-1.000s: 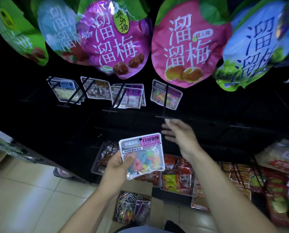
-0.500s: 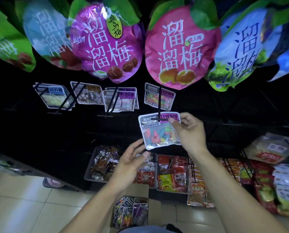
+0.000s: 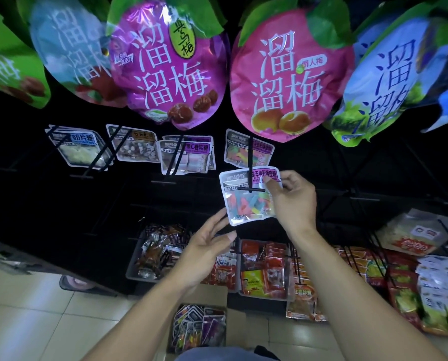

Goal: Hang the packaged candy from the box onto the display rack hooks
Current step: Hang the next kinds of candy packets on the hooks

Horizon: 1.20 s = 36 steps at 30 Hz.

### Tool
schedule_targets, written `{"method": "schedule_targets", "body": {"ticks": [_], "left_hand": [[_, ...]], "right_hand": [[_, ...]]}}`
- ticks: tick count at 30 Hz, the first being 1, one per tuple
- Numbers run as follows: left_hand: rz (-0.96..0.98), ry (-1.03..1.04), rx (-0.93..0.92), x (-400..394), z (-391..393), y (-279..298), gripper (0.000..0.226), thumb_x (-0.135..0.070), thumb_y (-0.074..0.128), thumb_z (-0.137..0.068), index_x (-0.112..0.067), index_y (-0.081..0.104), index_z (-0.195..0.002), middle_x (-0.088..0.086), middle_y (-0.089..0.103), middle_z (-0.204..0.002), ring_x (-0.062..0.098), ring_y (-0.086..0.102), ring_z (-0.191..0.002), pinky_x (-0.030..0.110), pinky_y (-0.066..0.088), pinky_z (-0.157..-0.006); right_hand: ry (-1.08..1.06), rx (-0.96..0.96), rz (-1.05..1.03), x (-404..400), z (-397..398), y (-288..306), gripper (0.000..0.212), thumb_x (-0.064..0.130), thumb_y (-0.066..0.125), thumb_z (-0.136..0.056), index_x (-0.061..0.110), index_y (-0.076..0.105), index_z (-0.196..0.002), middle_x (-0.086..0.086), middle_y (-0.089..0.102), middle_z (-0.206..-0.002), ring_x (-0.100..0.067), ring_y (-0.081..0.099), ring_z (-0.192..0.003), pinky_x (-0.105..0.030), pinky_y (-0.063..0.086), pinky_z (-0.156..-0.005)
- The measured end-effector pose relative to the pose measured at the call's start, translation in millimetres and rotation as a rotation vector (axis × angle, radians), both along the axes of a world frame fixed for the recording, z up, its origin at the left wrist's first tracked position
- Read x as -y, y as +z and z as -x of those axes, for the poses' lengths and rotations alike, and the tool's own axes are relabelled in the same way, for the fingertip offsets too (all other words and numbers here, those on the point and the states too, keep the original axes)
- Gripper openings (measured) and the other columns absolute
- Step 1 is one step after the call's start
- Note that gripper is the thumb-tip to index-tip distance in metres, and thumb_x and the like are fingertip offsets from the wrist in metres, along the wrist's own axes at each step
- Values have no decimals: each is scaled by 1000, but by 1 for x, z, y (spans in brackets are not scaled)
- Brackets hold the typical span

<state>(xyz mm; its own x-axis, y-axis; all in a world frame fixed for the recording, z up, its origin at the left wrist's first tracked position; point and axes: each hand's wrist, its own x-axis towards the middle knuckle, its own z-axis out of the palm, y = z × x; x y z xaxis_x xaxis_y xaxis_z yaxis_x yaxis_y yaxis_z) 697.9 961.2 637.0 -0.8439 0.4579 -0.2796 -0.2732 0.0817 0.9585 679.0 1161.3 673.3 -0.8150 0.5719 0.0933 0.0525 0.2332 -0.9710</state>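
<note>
1 head-worn wide-angle camera looks forward and down, close on the display rack (image 3: pixel 251 190) and floor (image 3: pixel 35 329).

Green bag (image 3: pixel 11 61) cut off; box (image 3: pixel 199 327) partly hidden.

Person, head-camera view: two forearms, both bare from the near frame edge to the wrist, no sleeve in view. Left hand (image 3: pixel 204 246) and right hand (image 3: pixel 293 201) bare: no glove, ring, watch or band to be seen. Short fingernails. A patch of blue-grey garment (image 3: pixel 217 354) at the near bottom edge.
</note>
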Motion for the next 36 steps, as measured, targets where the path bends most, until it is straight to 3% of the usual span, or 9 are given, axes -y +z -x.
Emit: {"method": "schedule_targets", "body": {"ticks": [3,7,13,17,23,25,28,31,36], "left_hand": [[13,16,-1,-5,11,1,63,-20,61,-102,-39,35,-156,-19,44,-156,-4,62,-123,34,46,-114],[36,67,10,-1,16,-5,66,-22,62,-102,-40,30,-157,-19,39,-158,-3,55,-129,42,40,-120],[74,166,52,26,9,-21,65,-24,65,-100,-38,36,-156,-16,42,-158,2,56,-129,34,47,-113],[73,259,106,39,0,-28,63,-18,63,-101,-31,37,-156,-13,46,-152,-8,55,-114,16,52,-90],[61,363,140,49,-19,-38,64,-24,69,-95,-30,43,-153,-15,53,-146,-4,57,-120,36,47,-113],[74,390,157,52,-27,-46,63,-22,69,-95,-29,44,-152,-14,55,-145,-4,56,-122,32,48,-110],[95,416,218,56,-47,-64,53,-15,66,-99,-30,48,-146,-13,57,-139,3,58,-125,23,50,-102],[146,420,274,64,-69,-88,50,-14,68,-98,-26,51,-143,-6,59,-141,10,58,-129,27,48,-103],[251,364,372,81,-96,-121,43,-9,65,-99,-30,52,-134,-3,57,-142,11,57,-126,34,43,-114]], "right_hand": [[-37,26,-95,-7,20,-2,13,29,74,-93,19,71,-85,9,74,-76,-6,70,-65,-25,53,-57],[-55,40,-226,-15,47,-6,12,33,74,-92,27,68,-83,18,70,-73,1,67,-67,-27,55,-65],[-83,66,-269,-28,81,-9,13,34,74,-90,27,71,-80,15,67,-70,-15,70,-77,-34,57,-72],[-87,72,-249,-31,87,-16,19,35,76,-88,27,66,-75,13,66,-70,-19,70,-78,-34,56,-72],[-104,104,-196,-30,78,-36,16,25,75,-89,18,69,-102,11,69,-89,-8,64,-81,-20,42,-68],[-113,111,-157,-29,68,-51,24,22,72,-90,19,65,-113,11,70,-98,-5,63,-81,-15,42,-66],[-44,175,-81,-25,51,-89,25,21,69,-92,24,62,-116,8,72,-106,-14,71,-90,-29,56,-79],[73,295,-91,-10,29,-127,25,21,68,-92,25,62,-117,8,72,-107,-16,71,-93,-39,60,-84],[312,492,-158,32,-30,-176,23,14,65,-95,20,65,-117,2,69,-117,-10,65,-91,-16,47,-71]]}}
